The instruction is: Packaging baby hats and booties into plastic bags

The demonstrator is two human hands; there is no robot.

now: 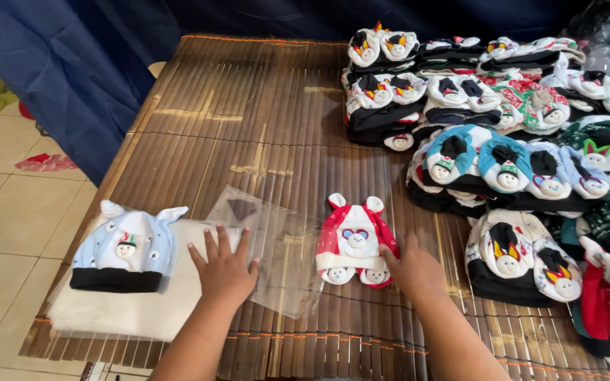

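1. Left hand (pixel 224 271): lies flat, fingers spread wide, palm down on a clear bag (pixel 277 247). It grips nothing; it only presses the bag's left part.
2. Right hand (pixel 412 269): rests palm down just right of the red set (pixel 354 241), fingers loosely open, fingertips touching the set's lower right edge. Nothing is clasped.
3. Clear bag: a flat transparent plastic sleeve on the mat (pixel 248 134), between the two hands, its right edge close beside the red set.
4. Red set: a red and white baby hat with two ears and a small face, with two small round pieces at its lower edge. It lies on the mat near the front centre.
5. Blue set (pixel 127 250): a pale blue eared hat with a black band, already inside plastic, on top of a white stack (pixel 132 310) at the mat's front left corner.
6. Piles (pixel 517 141): many similar hat sets in white, blue, green and red, heaped along the mat's right side, well apart from the left hand.
7. Mat: brown slatted bamboo, backed by a dark blue cloth (pixel 86 77).
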